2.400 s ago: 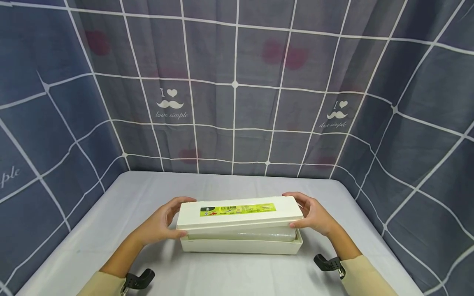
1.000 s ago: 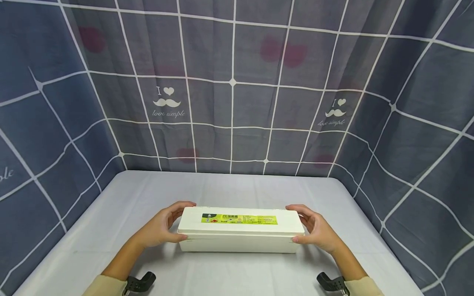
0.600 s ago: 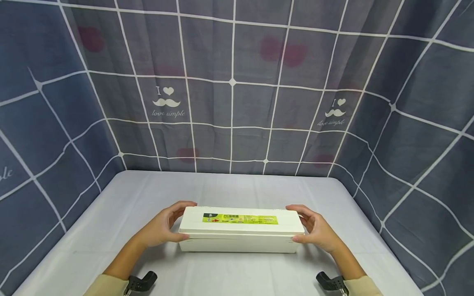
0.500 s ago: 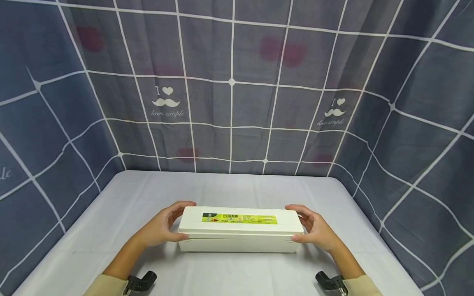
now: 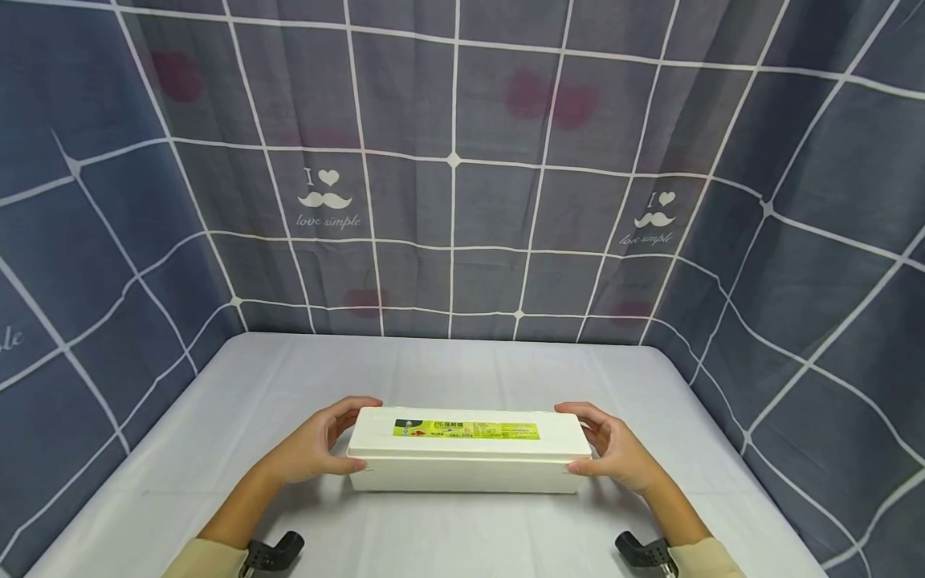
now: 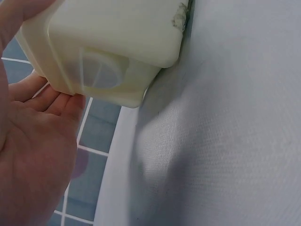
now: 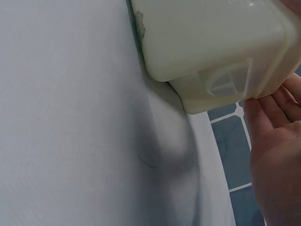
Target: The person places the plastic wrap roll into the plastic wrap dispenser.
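A long cream-white cling film box stands on the table, with a yellow-green label [image 5: 466, 429] on its lid [image 5: 368, 429]. The lid sits flush along the front of the base [image 5: 466, 478]. My left hand [image 5: 321, 445] grips the lid's left end, thumb at the front and fingers behind. At the other end my right hand [image 5: 614, 451] holds the lid the same way. Each wrist view shows a round, pale disc in the end wall of the base [image 6: 117, 28], [image 7: 202, 37]. Whatever lies inside is otherwise hidden.
White cloth covers the table [image 5: 462, 369]. A blue-grey checked curtain [image 5: 412, 201] with white lines hangs behind it and along both sides. Black straps [image 5: 275, 552] sit at the wrists beside beige sleeves.
The lid, raised and tilted earlier with a clear film roll showing beneath, has come down onto the base. Its remaining slight gap has closed in the last half second. Both hands moved down with it.
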`<control>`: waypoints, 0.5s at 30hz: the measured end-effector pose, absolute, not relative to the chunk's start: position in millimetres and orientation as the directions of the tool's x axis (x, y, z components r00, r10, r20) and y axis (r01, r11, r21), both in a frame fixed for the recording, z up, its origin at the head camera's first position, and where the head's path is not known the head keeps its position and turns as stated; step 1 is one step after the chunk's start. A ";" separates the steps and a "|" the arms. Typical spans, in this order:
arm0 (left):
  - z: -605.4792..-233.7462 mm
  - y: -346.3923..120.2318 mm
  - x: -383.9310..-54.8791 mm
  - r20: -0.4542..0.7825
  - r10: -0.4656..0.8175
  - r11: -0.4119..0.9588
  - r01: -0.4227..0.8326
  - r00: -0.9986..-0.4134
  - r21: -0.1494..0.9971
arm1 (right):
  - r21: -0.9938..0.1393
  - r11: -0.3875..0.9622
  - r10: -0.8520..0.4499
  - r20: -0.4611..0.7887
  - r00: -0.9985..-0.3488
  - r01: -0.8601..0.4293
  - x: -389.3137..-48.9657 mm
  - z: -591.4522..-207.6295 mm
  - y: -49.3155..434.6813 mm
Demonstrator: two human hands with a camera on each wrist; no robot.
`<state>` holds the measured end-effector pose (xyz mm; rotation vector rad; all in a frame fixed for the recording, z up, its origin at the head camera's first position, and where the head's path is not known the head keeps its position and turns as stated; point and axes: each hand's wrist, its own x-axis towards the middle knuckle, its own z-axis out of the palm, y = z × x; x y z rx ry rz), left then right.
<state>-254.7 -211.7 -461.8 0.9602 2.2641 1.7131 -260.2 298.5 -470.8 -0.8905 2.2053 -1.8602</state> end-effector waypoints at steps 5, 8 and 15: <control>-462.9 -212.7 -254.6 0.259 0.576 0.140 0.406 -0.775 0.903 | -0.938 0.060 -0.515 0.263 -0.816 -0.340 -259.5 -472.3 297.8; -464.4 -213.8 -255.6 0.265 0.584 0.131 0.412 -0.767 0.902 | -0.938 0.067 -0.514 0.261 -0.817 -0.341 -260.4 -473.3 298.3; -465.4 -213.9 -256.9 0.235 0.591 0.138 0.383 -0.772 0.913 | -0.953 0.069 -0.508 0.220 -0.833 -0.294 -257.8 -473.7 299.9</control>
